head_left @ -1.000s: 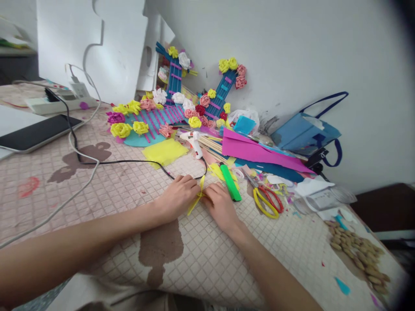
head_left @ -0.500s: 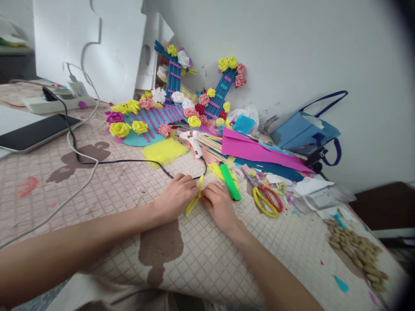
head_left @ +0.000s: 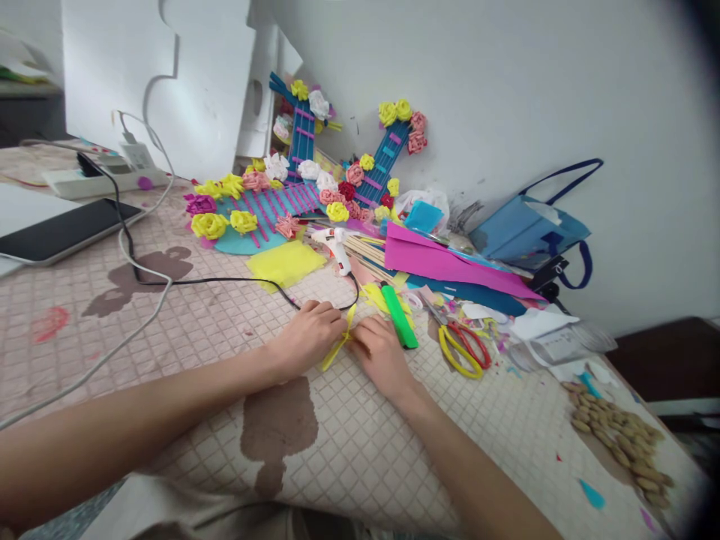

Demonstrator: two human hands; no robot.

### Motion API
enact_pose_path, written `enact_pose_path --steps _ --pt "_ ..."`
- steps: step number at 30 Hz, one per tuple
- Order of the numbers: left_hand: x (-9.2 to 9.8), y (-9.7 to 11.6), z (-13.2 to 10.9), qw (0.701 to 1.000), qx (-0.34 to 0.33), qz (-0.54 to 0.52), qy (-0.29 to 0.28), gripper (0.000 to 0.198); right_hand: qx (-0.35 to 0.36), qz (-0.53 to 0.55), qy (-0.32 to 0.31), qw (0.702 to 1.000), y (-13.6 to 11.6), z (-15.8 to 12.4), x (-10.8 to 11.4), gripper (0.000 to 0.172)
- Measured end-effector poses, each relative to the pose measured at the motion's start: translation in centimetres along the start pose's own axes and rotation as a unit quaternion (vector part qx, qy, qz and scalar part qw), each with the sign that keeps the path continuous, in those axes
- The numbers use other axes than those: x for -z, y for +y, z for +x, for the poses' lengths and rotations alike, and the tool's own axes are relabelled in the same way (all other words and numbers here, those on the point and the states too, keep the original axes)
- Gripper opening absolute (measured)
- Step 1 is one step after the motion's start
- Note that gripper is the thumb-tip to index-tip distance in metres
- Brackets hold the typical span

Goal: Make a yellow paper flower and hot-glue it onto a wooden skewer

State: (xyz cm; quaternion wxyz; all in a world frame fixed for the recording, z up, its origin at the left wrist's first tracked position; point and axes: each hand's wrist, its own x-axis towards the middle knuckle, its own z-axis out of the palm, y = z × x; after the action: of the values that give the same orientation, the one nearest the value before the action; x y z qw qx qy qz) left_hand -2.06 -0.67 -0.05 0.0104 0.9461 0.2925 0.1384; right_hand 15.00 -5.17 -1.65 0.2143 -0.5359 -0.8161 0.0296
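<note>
My left hand (head_left: 307, 337) and my right hand (head_left: 381, 352) meet at the middle of the table, both pinched shut on a thin yellow paper strip (head_left: 336, 346) that is folded between them. The strip's ends stick up and down from my fingertips. Right of my right hand lies a green utility knife (head_left: 400, 316). Yellow-and-red scissors (head_left: 464, 346) lie further right. A white glue gun (head_left: 337, 247) sits behind my hands, its black cord (head_left: 225, 282) running left.
A blue craft piece with paper roses (head_left: 264, 206) stands at the back by the wall. Magenta and blue sheets (head_left: 444, 262), a yellow sheet (head_left: 286, 264), a blue bag (head_left: 529, 232), a tablet (head_left: 61, 229), a power strip (head_left: 106, 174) and a heap of nuts (head_left: 619, 435) lie around.
My hands stay in place on the strip; the fingers shift slightly as they fold it. The view has drifted a little.
</note>
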Motion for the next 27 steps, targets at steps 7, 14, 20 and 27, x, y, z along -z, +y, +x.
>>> enact_pose_path --steps 7,14,20,27 --pt "0.58 -0.06 0.02 0.999 -0.003 -0.036 -0.016 0.014 0.000 0.017 -0.009 1.000 0.07 -0.04 0.12 0.013" --pt "0.84 -0.19 0.03 0.996 0.004 -0.084 -0.032 0.014 0.007 0.006 -0.008 1.000 0.17 0.00 0.00 0.013" --pt "0.90 -0.12 0.02 0.997 0.008 -0.067 -0.034 0.011 0.011 0.010 -0.010 1.000 0.11 -0.01 0.02 0.009" --pt "0.80 -0.03 0.01 0.998 -0.006 -0.041 -0.040 0.014 0.010 -0.003 -0.011 1.000 -0.02 -0.05 0.07 0.009"
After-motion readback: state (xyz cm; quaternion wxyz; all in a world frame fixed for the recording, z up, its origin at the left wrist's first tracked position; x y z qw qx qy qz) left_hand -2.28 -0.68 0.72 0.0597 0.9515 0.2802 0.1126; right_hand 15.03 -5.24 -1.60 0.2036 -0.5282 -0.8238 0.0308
